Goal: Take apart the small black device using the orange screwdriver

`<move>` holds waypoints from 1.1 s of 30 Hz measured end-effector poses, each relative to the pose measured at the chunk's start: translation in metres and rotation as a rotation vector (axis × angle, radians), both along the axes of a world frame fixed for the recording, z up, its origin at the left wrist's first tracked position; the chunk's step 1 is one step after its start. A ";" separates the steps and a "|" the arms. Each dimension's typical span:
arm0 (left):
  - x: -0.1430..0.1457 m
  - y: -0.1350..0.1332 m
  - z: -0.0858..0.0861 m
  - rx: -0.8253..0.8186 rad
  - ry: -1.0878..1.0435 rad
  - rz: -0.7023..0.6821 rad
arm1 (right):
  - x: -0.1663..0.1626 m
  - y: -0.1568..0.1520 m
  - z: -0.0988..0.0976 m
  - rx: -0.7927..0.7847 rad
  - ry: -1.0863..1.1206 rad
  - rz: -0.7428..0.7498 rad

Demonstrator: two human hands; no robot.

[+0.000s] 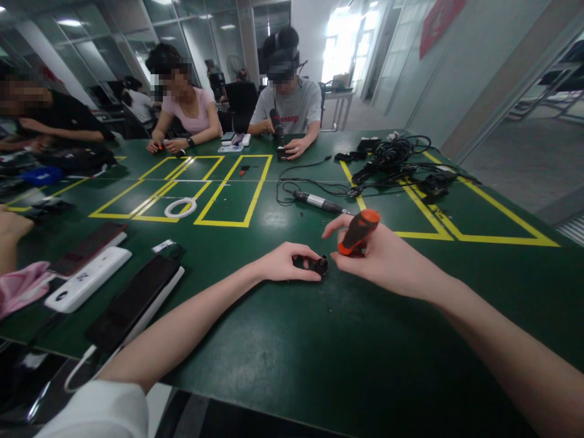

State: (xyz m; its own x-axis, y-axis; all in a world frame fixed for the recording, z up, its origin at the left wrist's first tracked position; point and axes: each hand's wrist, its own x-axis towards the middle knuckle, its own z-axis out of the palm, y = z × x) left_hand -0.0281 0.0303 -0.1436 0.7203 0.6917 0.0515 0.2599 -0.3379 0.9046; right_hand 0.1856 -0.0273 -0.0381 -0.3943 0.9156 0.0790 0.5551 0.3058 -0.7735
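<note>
My left hand is closed around a small black part, pinching it between thumb and fingers on the green table. The part's exact kind is too small to make out. My right hand grips a screwdriver by its orange and black handle, which tilts up to the right. The screwdriver's shaft and tip are hidden or too small to see. The two hands are close together, the right one just beside the black part. Beyond them lies an electric screwdriver with a grey and black body and a cable.
Tangled black cables lie at the back right. A white ring-shaped coil rests on yellow tape lines. At left are a white power strip and a black device. Several people sit around the table, one holding a tool opposite me.
</note>
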 end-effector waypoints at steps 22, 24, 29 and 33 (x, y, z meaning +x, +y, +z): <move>0.000 0.001 -0.004 0.027 -0.005 -0.019 | -0.005 0.003 -0.015 0.028 0.002 -0.002; 0.000 0.002 -0.006 0.028 -0.039 -0.024 | -0.004 0.003 -0.016 0.019 0.015 0.014; 0.000 0.003 -0.008 0.027 -0.073 -0.042 | -0.005 0.003 -0.007 -0.010 0.035 0.031; 0.001 0.003 -0.006 0.035 -0.058 -0.035 | -0.006 0.003 -0.005 0.042 0.005 0.011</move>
State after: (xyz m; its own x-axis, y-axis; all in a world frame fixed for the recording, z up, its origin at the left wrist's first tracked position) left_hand -0.0274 0.0332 -0.1496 0.7389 0.6635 0.1176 0.1952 -0.3778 0.9051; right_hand 0.1792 -0.0243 -0.0426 -0.4034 0.9072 0.1193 0.5476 0.3438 -0.7629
